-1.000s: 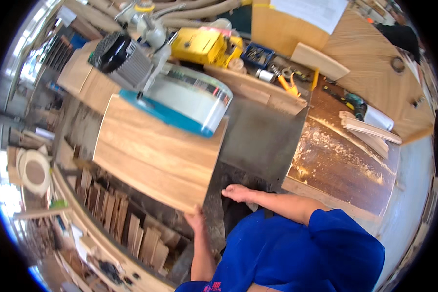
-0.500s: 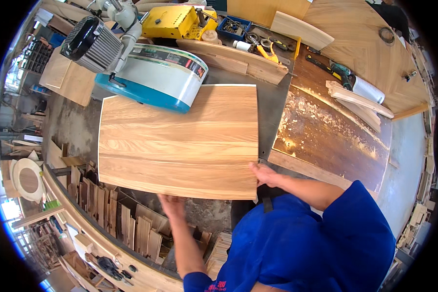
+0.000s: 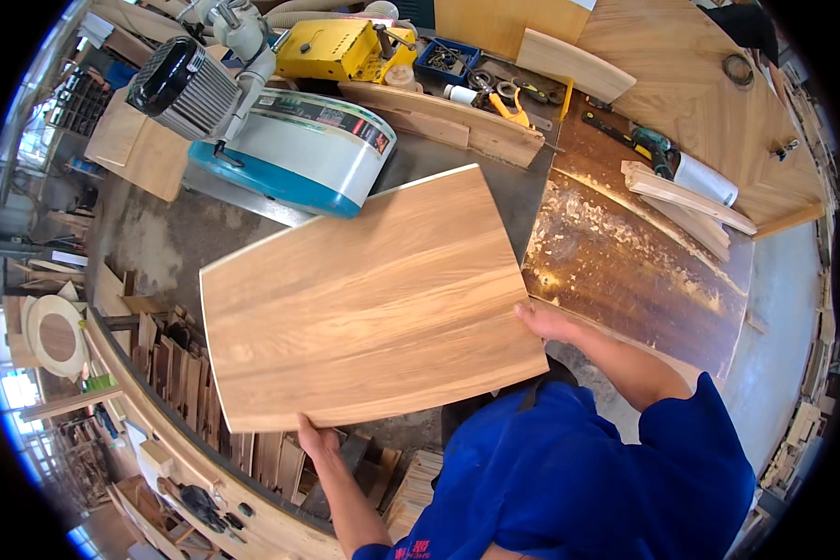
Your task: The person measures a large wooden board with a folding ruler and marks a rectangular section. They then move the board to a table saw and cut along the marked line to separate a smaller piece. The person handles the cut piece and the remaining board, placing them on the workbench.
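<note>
A large rectangular wood panel point(image 3: 364, 308) with striped grain and a pale far edge is held in front of me, tilted so that its right side lies farther up. My left hand point(image 3: 317, 439) grips its near edge, thumb on top and fingers hidden beneath. At the right edge, my right hand point(image 3: 543, 322) clasps the panel, again with the thumb over the face. Just beyond the panel stands a white and teal machine point(image 3: 299, 154) with a grey motor point(image 3: 187, 89) at its upper left.
To the right, a brown board point(image 3: 625, 252) is strewn with wood shavings. A cordless drill point(image 3: 658, 149) and wood strips point(image 3: 686, 201) lie on it. Behind the machine are a yellow metal box point(image 3: 322, 49) and a blue tray point(image 3: 448, 61). Upright offcuts point(image 3: 173, 369) stand at lower left.
The panel has come back toward me and turned counterclockwise, away from the machine, uncovering a metal strip at the machine's base. My left hand moved nearer; my right hand shifted right with the panel.
</note>
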### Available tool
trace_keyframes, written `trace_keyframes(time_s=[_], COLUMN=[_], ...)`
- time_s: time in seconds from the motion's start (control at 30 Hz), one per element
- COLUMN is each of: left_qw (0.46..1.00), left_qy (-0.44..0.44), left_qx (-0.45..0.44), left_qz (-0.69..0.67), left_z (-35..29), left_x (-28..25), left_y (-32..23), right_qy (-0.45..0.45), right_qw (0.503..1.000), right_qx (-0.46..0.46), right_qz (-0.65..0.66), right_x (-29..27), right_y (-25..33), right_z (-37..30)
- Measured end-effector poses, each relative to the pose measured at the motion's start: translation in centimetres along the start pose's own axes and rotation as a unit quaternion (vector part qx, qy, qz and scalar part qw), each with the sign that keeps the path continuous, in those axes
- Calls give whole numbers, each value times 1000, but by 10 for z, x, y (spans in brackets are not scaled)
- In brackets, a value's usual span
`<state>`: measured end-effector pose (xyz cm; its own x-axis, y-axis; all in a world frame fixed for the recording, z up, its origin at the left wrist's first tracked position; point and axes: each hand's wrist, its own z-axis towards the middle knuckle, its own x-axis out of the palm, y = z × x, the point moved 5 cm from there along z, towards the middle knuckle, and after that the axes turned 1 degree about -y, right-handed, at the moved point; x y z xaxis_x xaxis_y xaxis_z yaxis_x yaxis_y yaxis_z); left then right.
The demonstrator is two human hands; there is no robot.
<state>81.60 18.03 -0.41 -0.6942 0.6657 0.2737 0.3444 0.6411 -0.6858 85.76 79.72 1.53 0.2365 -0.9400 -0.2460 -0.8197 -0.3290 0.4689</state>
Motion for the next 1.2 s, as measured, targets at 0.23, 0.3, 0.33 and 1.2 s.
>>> trace_keyframes(time_s=[0.23,0.3,0.33,1.2], left_qw=[980,968,964,935], left_qy=[-123,-143,-160,-125], left_qx=[-123,-153,-162,-258], left_qz=[-101,-139,-140,-209], left_z=[-141,-156,-162,-188], left_x=[-23,-34,-34,100], left_y=[121,173,195,305], right_qy=[-273,-246,-249,-181], right_qw=[865,816,807,807], right_qx=[-244,-296,-304,-355], right_qz=[-342,-431,-441,-436], right_x=[-59,-66,-70,-162], right_y=[71,73,71,150], right_z=[-22,-8,-2,110])
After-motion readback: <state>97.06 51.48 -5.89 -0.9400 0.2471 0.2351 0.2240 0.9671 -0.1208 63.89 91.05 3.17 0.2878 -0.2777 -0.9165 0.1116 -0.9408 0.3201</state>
